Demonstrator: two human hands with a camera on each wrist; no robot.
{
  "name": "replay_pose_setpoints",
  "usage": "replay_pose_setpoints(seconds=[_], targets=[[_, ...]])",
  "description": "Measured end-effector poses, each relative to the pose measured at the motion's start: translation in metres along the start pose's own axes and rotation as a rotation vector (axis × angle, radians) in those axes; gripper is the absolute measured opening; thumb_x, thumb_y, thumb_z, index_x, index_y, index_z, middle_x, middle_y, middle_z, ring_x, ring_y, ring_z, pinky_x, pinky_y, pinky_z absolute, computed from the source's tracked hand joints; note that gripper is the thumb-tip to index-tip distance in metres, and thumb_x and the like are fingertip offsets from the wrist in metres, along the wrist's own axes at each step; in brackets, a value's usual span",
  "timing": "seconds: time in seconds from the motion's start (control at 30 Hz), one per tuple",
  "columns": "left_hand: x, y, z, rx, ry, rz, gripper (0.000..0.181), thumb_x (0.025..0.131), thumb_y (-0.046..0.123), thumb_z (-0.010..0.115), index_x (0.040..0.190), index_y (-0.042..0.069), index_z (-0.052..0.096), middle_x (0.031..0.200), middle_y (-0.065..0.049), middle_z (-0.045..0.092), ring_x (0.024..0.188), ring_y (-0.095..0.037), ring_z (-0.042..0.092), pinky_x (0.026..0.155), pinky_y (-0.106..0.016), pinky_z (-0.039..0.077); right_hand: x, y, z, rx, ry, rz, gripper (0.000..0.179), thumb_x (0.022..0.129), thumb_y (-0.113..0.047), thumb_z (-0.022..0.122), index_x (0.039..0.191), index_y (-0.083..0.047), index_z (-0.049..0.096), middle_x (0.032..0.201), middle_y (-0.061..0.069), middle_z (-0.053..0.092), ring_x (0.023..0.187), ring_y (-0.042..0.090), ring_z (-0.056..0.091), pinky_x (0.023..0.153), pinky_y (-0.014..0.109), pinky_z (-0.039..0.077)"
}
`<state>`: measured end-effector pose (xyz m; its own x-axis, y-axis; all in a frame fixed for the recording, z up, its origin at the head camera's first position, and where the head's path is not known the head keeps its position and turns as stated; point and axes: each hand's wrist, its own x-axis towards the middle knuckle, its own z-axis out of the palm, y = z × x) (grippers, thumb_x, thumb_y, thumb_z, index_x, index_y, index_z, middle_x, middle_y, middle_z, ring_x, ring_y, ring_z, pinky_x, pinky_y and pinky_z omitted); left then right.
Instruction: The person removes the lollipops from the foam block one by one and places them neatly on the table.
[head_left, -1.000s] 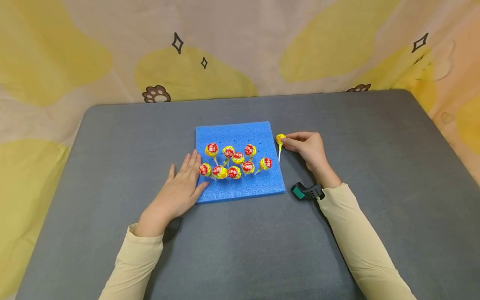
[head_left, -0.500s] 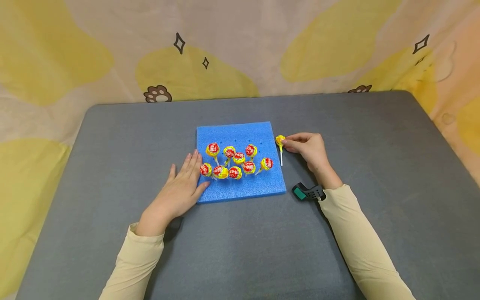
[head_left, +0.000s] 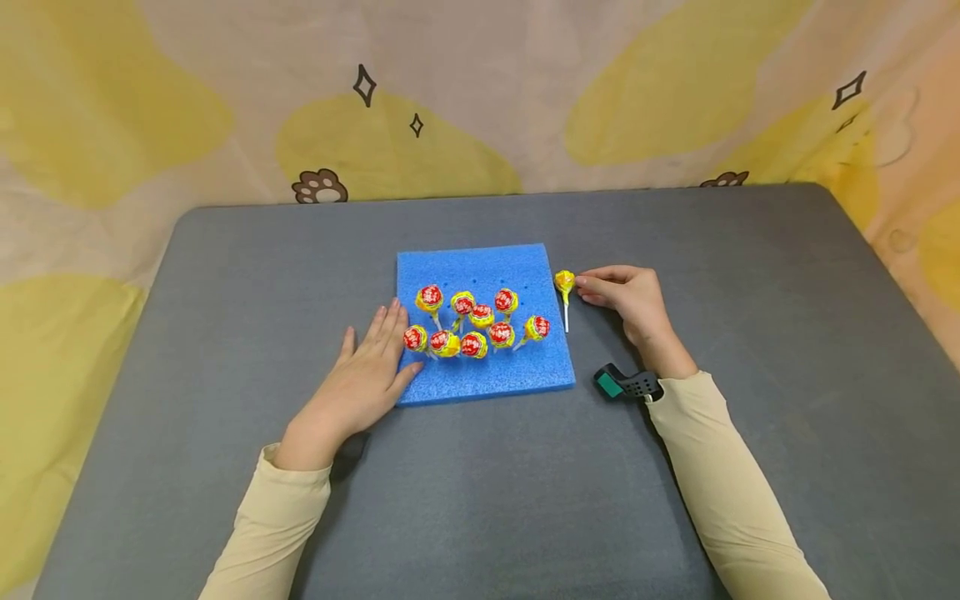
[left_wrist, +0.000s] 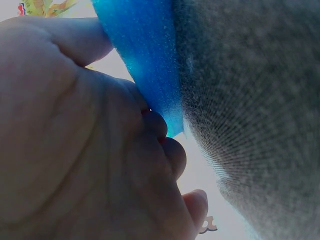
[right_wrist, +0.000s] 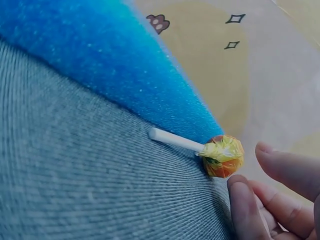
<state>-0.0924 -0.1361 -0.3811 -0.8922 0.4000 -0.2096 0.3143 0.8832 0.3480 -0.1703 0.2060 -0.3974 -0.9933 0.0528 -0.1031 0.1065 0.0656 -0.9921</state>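
My left hand [head_left: 360,379] rests with straight fingers along the left edge of a blue foam block [head_left: 487,379], thumb on its near left corner. Several lollipops with red and yellow wrappers, one of them a front-row lollipop [head_left: 474,345], stand stick-down in the foam. A yellow-wrapped lollipop [right_wrist: 223,156] lies on the table beside the block's right side, its white stick toward the near side. Just right of its head is my right hand [head_left: 626,302]; in the right wrist view its thumb and forefinger are parted, with a small gap to the candy.
The grey table [head_left: 480,500] reaches back to a yellow and cream patterned cloth [head_left: 465,100]. Small holes dot the foam behind the lollipops. A black strap with a green part [head_left: 626,383] sits at my right wrist.
My right fingers held the lollipop beside the foam, its stick came down toward the near side, then they let go and drew slightly right. My left hand stays on the block.
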Motion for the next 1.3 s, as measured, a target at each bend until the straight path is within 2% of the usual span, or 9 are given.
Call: replay_pose_setpoints(seconds=[0.17,0.37,0.5,0.67,0.87,1.03,1.17,1.3], targets=[[0.000,-0.001,-0.001,0.003,-0.003,-0.002,0.075,0.099,0.035,0.046,0.151,-0.002,0.006,0.158,-0.016,0.000,0.145,-0.031,-0.002,0.110,-0.061,0.000,-0.001,-0.002,-0.003,0.047,-0.032,0.009,0.024,0.082,-0.002,0.074,0.098,0.014,0.067,0.081,0.005,0.071,0.069,0.012,0.068,0.067,0.024,0.056],[0.000,-0.001,0.000,0.001,0.000,0.005,0.075,0.099,0.036,0.046,0.151,-0.001,0.005,0.159,-0.014,0.000,0.145,-0.030,-0.002,0.110,-0.061,0.000,-0.002,-0.005,-0.008,0.119,-0.099,0.000,0.015,0.084,0.002,0.069,0.097,0.010,0.070,0.084,0.005,0.071,0.071,0.013,0.069,0.068,0.025,0.056],[0.000,-0.001,0.001,-0.001,0.001,0.005,0.075,0.100,0.037,0.045,0.151,-0.001,0.005,0.159,-0.014,-0.001,0.145,-0.030,-0.002,0.110,-0.060,0.000,-0.005,-0.007,-0.008,0.159,-0.231,-0.049,0.011,0.085,0.007,0.066,0.094,0.005,0.072,0.086,0.006,0.071,0.074,0.014,0.069,0.070,0.026,0.056],[0.000,-0.001,0.001,-0.004,-0.003,0.002,0.075,0.100,0.036,0.045,0.151,-0.001,0.006,0.158,-0.014,0.000,0.145,-0.030,-0.002,0.110,-0.060,-0.001,-0.010,-0.010,-0.003,0.104,-0.433,-0.092,0.013,0.085,0.010,0.063,0.095,0.006,0.071,0.086,0.007,0.072,0.074,0.015,0.069,0.071,0.029,0.056],[0.000,-0.001,0.001,-0.003,-0.002,-0.002,0.075,0.099,0.036,0.046,0.151,-0.001,0.006,0.158,-0.014,0.000,0.145,-0.030,-0.002,0.110,-0.060,-0.001,-0.015,-0.014,0.003,0.042,-0.574,-0.097,0.015,0.083,0.007,0.068,0.097,0.003,0.072,0.089,0.008,0.073,0.081,0.015,0.070,0.073,0.031,0.056],[0.001,-0.001,0.000,0.002,-0.002,-0.006,0.075,0.099,0.036,0.046,0.151,-0.002,0.006,0.158,-0.015,0.000,0.145,-0.030,-0.002,0.110,-0.060,-0.001,-0.017,-0.016,0.005,0.050,-0.615,-0.085,0.020,0.081,0.006,0.070,0.101,0.007,0.069,0.092,0.007,0.073,0.086,0.016,0.070,0.076,0.032,0.055],[0.001,-0.001,0.000,0.001,-0.003,-0.006,0.075,0.099,0.036,0.045,0.151,-0.002,0.006,0.158,-0.015,-0.001,0.145,-0.030,-0.002,0.110,-0.059,-0.001,-0.018,-0.017,0.007,0.002,-0.623,-0.093,0.028,0.080,0.004,0.072,0.106,0.014,0.064,0.093,0.006,0.073,0.086,0.015,0.070,0.078,0.029,0.055],[0.001,0.000,0.001,0.001,-0.005,-0.005,0.074,0.100,0.035,0.045,0.151,-0.002,0.006,0.158,-0.015,-0.001,0.145,-0.030,-0.003,0.111,-0.059,-0.001,-0.019,-0.016,0.009,-0.033,-0.644,-0.107,0.033,0.080,0.002,0.073,0.108,0.016,0.062,0.094,0.005,0.072,0.083,0.014,0.068,0.077,0.027,0.054]])
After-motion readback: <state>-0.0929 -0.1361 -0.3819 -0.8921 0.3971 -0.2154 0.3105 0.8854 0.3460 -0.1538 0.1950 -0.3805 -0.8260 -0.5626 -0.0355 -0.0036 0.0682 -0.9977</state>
